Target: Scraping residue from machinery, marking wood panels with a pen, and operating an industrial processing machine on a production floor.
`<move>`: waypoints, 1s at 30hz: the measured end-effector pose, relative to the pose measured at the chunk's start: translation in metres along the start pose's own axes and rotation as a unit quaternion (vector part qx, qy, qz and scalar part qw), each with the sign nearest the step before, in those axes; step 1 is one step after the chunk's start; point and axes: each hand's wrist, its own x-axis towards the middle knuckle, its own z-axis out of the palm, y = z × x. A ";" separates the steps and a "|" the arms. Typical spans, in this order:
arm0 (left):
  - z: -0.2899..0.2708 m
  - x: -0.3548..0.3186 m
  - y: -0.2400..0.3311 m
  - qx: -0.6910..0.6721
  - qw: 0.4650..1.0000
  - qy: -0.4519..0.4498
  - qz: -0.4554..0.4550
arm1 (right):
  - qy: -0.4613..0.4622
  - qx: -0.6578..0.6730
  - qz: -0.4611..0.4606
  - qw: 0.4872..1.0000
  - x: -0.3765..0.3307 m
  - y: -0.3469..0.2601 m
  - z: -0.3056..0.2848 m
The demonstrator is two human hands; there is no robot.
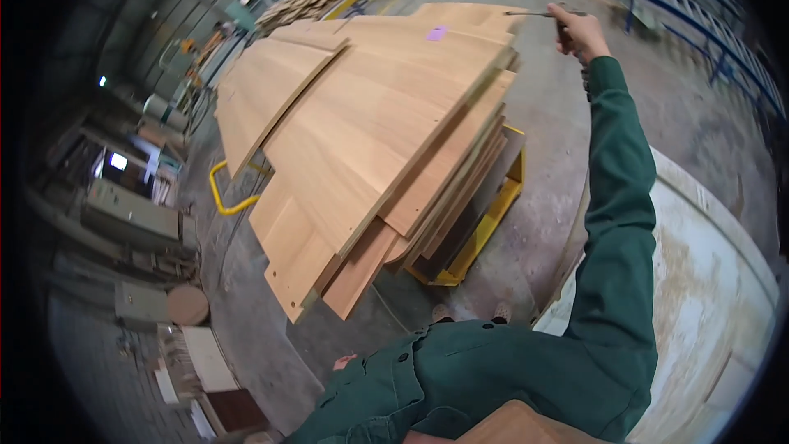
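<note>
My right hand [580,33] reaches far out at the upper right, its fingers closed round what looks like an air blow gun [534,13]. The long thin nozzle points left, over the far right corner of a stack of wooden panels [353,140]. The panels are light brown, unevenly piled, with small holes near some edges. A small purple tag [436,34] lies on the top face. Low down beside my green jacket, only a bit of my left hand [344,362] shows, apart from the panels. Its fingers are mostly hidden.
The stack rests on a yellow-framed cart [485,234] with a yellow handle [220,189] at its left. A worn white surface [699,271] stands close on my right. Farther off are a blue roller conveyor [699,29], more stacked wood [304,4] and grey cabinets [131,210].
</note>
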 end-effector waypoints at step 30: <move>0.035 -0.118 0.182 0.078 0.726 -0.622 0.281 | -0.585 -0.136 0.288 0.746 -0.458 0.010 0.133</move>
